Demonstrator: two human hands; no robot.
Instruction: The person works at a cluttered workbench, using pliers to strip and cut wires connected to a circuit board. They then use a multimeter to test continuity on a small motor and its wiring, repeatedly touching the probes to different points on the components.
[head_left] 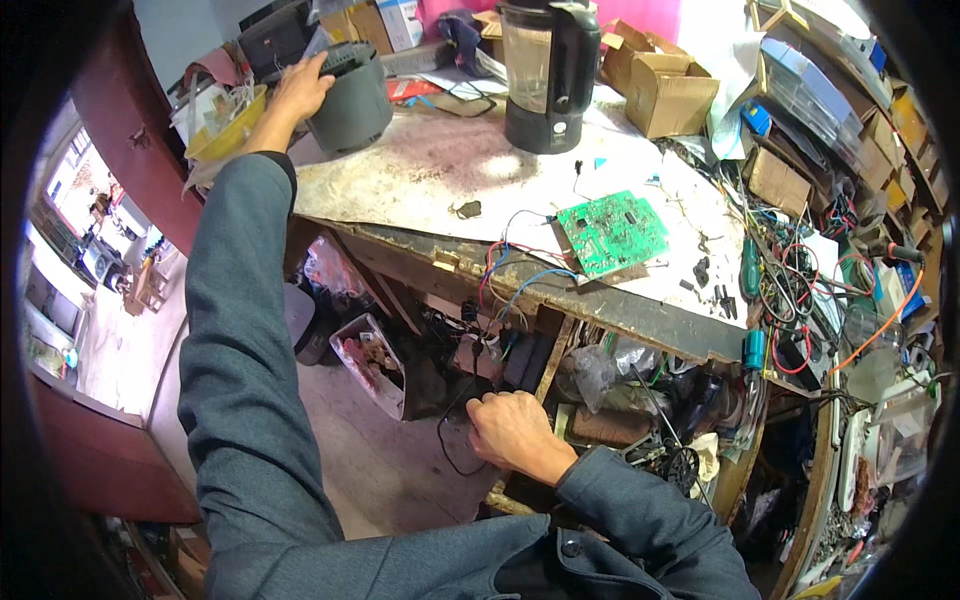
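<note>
Left of the blender (548,85), the left hand (299,92) reaches to the grey tub (350,105) on the bench (400,185), its fingers over the near rim, likely to steady it; I cannot tell whether they grip. The tub lies just under those fingers, while the right hand (515,432), nearer the body than the blender, is curled narrow, any contents hidden.

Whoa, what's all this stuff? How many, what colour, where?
Table: 1, whitish top, middle
Tub: 1, dark grey, table's left end
Basket: 1, yellow, left of the tub
Blender: 1, black and clear, table's back
Circuit board: 1, green, table's front edge
Cardboard boxes: several, brown, back and right
Wires: many, mixed colours, mainly right
Plastic bags: some, clear, under the table
Sleeves: 2, dark grey, both arms
Left hand: 1, at the tub's rim
Right hand: 1, curled, below the table edge
</note>
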